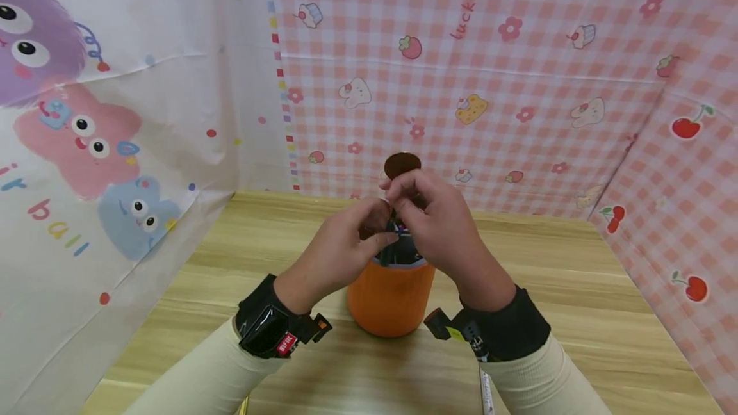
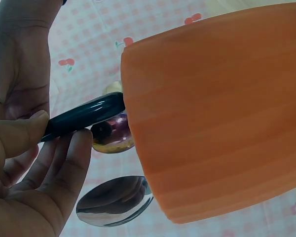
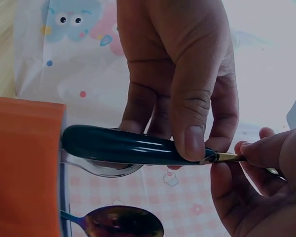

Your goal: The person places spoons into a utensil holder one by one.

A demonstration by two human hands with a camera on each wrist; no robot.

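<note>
An orange container [image 1: 392, 300] stands upright on the table, holding several utensils. Over its mouth both hands hold one spoon [image 1: 402, 163] with a round brownish bowl at the top, a gold neck and a dark green handle [image 3: 133, 145]. My left hand [image 1: 340, 245] pinches this handle between thumb and fingers. Higher up, my right hand [image 1: 441, 223] pinches the gold neck just below the bowl. The handle's lower end reaches the container's rim. Beside it, a silver spoon [image 2: 113, 202] and an iridescent spoon [image 3: 123, 222] stick out bowl up.
The wooden table [image 1: 576, 312] meets a pink checked cloth [image 1: 519, 82] at the back and a cartoon-printed sheet [image 1: 190, 101] at the left. Near the front edge lie a yellow strip [image 1: 244, 406] and a pale, ruler-like strip [image 1: 486, 389].
</note>
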